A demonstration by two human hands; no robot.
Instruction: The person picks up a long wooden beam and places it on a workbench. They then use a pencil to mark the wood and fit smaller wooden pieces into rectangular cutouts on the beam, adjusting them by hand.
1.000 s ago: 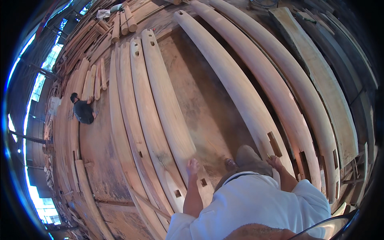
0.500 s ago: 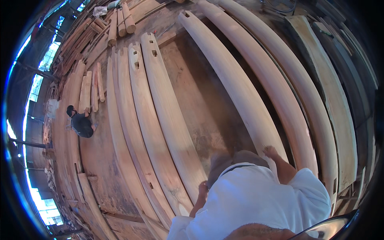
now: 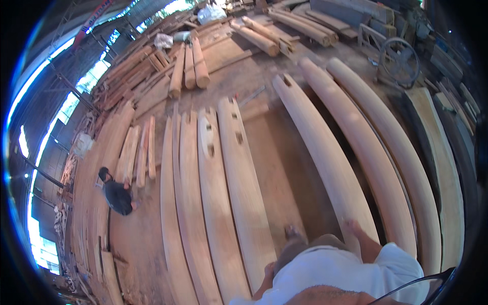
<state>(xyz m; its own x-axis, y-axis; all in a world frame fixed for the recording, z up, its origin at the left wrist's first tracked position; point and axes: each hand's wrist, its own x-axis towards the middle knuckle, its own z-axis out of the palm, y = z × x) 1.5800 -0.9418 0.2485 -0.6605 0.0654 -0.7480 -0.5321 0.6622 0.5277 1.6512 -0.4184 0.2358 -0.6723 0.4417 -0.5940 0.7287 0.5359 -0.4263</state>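
Note:
Two long, smooth wooden beams lie lengthwise on either side of me. My right hand [image 3: 352, 226] is at the near part of the right-hand rounded beam [image 3: 328, 152], which has a slot cut in its far end. Its fingers are blurred, and I cannot tell whether they touch the wood. Low beside my hip, my left hand [image 3: 269, 268] is nearest to the left-hand beam [image 3: 249, 188], which has several rectangular mortises near its far end. The fingers of that hand are mostly hidden. I see nothing plainly held in either hand. One foot [image 3: 293, 232] shows between the beams.
More mortised beams [image 3: 211, 178] lie close by on the left, and rounded ones [image 3: 363, 134] on the right. A crouching person [image 3: 118, 194] in dark clothes works beside short timbers [image 3: 128, 152]. Logs [image 3: 188, 66] and a spoked wheel [image 3: 399, 60] stand farther off.
My view has tilted up, bringing the far logs and the wheel into sight. One foot now shows forward between the beams. My right hand stays by the right-hand beam.

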